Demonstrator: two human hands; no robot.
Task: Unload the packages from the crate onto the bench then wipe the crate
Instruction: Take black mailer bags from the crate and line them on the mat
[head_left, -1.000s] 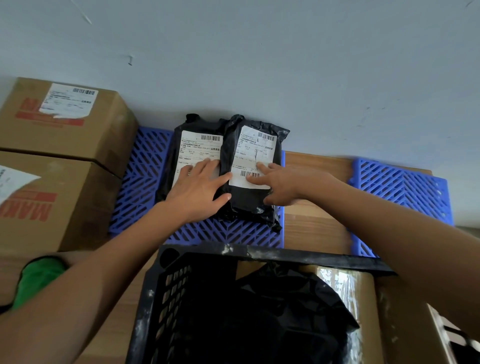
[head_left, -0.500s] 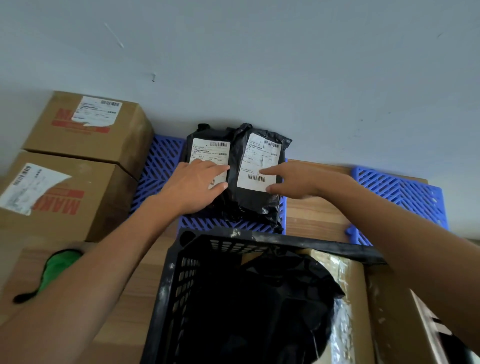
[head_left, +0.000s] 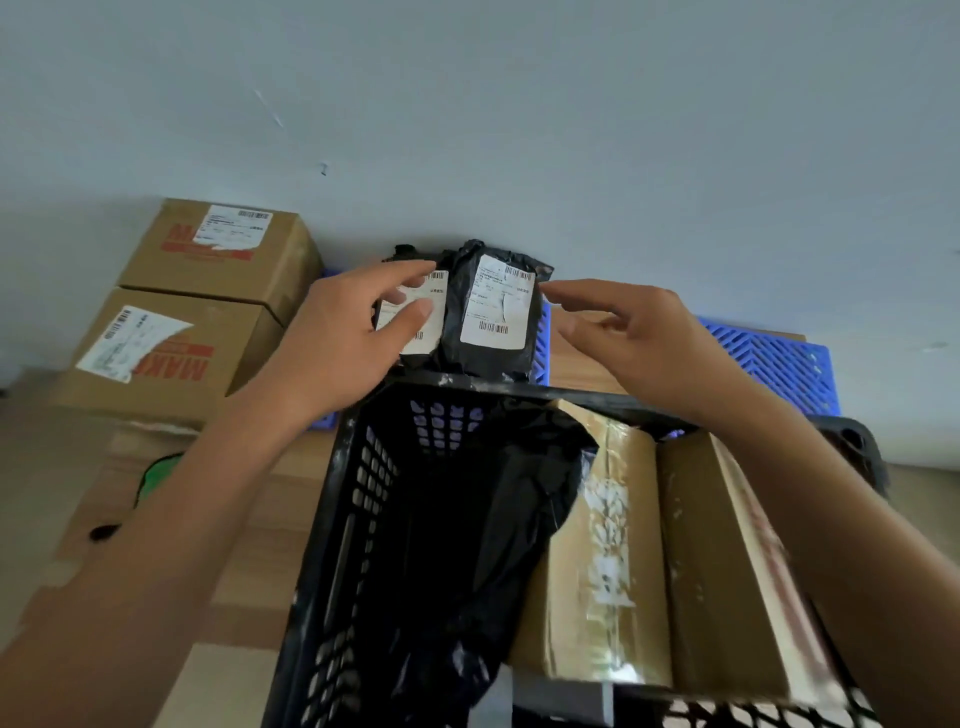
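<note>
Loosely spread, left hand (head_left: 337, 338) fingers over black package (head_left: 415, 322); right hand (head_left: 639, 338) fingers relaxed, empty

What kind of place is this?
Probably a parcel sorting or storage room: labelled black mailer bags, barcode-stickered cardboard boxes, and a black crate holding more packages, on a wooden bench.

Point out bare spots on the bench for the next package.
Free: the wooden strip between the black bags and the right blue mat, plus that mat. Crowded: the left, with stacked cardboard boxes.
</note>
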